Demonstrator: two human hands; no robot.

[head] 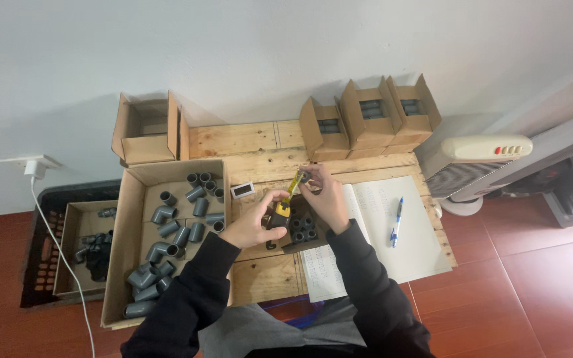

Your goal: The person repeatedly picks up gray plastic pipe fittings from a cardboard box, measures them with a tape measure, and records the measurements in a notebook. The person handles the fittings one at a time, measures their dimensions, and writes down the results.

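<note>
clearly yellow-black tape measure [280,212], blade extended.

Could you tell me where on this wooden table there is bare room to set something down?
Bare patches: the wooden table planks between the open cardboard boxes, and the white notebook page right of the blue pen. Crowded: the large carton of grey pipe fittings and around both hands.

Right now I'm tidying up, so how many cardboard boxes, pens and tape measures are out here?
Cardboard boxes: 6 (one large, one on the floor, one at the back left, three at the back right)
Pens: 1
Tape measures: 1
Total: 8
</note>
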